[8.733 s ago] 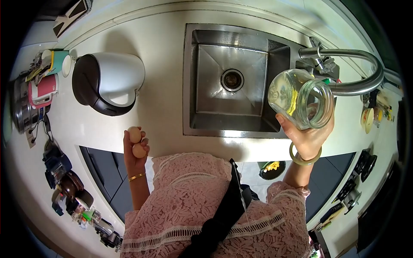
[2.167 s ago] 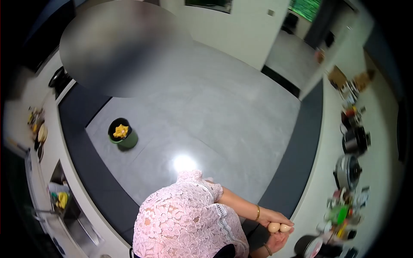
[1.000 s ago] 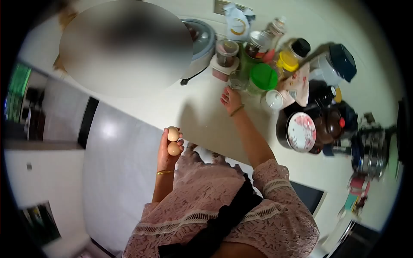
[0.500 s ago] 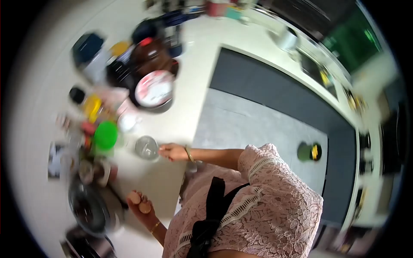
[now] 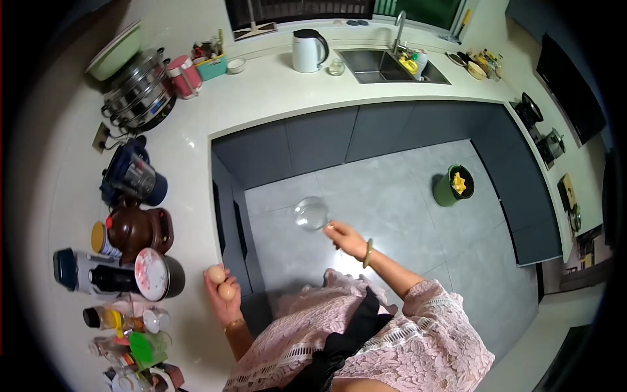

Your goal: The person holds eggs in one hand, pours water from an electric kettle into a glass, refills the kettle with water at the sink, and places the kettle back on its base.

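Two brown eggs (image 5: 226,291) rest in my left hand (image 5: 225,305), the fingers curled round them, close to the front edge of the left counter (image 5: 189,235). My right hand (image 5: 345,240) pinches a clear glass bowl (image 5: 310,213) by its rim. The bowl is in the air above the grey floor (image 5: 372,189), apart from any counter. I cannot make out anything inside it; the floor shows through the glass.
Along the left counter stand a brown pot (image 5: 127,228), a blender (image 5: 134,176), a pot with a patterned lid (image 5: 151,274) and several jars. A white kettle (image 5: 307,51) and the sink (image 5: 366,65) are at the back. A green bin (image 5: 450,189) stands on the floor.
My right hand has lifted the glass bowl off the left counter and out over the floor. The eggs stay in my left hand. The view has turned toward the sink side.
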Demonstrator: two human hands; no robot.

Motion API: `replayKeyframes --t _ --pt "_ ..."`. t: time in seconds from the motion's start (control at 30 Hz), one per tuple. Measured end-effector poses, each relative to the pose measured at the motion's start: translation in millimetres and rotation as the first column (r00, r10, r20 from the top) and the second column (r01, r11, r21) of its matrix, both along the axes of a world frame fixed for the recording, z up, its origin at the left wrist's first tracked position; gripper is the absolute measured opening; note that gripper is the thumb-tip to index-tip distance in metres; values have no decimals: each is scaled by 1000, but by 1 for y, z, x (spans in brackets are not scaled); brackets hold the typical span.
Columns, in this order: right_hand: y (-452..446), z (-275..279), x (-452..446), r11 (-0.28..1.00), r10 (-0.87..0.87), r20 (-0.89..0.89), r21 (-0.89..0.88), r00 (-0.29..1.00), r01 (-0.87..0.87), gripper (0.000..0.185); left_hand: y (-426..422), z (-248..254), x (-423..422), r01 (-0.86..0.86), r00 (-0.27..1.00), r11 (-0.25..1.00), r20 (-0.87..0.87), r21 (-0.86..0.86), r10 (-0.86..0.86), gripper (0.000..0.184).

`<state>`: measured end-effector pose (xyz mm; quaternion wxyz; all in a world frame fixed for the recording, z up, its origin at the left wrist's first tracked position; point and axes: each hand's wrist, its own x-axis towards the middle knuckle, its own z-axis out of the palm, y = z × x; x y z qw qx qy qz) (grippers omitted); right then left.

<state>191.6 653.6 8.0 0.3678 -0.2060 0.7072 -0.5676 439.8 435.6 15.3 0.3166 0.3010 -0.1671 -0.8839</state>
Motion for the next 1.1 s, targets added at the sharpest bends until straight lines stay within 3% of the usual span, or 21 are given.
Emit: replayKeyframes --t 0.1,0.27,0.43,0.63,0.77,0.9,0.97,1.0,1.1 --pt "29 9 -66 989 -144 8 -29 989 145 26 -4 -3 -79 176 984 984 -35 -26 -177 43" --pt "39 25 -157 919 -368 -123 -198 922 341 24 -2 7 -182 328 943 945 -52 -7 -327 40" --pt "29 35 -263 835 -521 -65 -245 851 493 21 -26 -15 -274 368 929 930 -37 7 -368 39" --pt "21 47 -412 804 -595 -118 -91 795 588 23 -68 -24 -407 331 943 942 3 60 -332 37" --pt "6 62 -509 801 -588 -304 -93 749 591 26 -94 1 -482 344 938 938 -50 37 -342 37" --pt "-15 64 -612 823 -408 -622 66 668 564 29 -117 11 -529 347 937 937 -33 -33 -348 37" --pt "-26 47 -669 823 -217 -849 106 482 558 30 -122 10 -542 241 970 969 -13 -47 -241 39" --pt "-36 47 -688 809 -174 -848 166 500 563 32 -130 -1 -544 252 964 968 -82 -20 -253 40" --pt "-65 31 -747 715 89 -832 436 548 546 32 -139 -17 -548 156 986 988 -64 -10 -156 40"
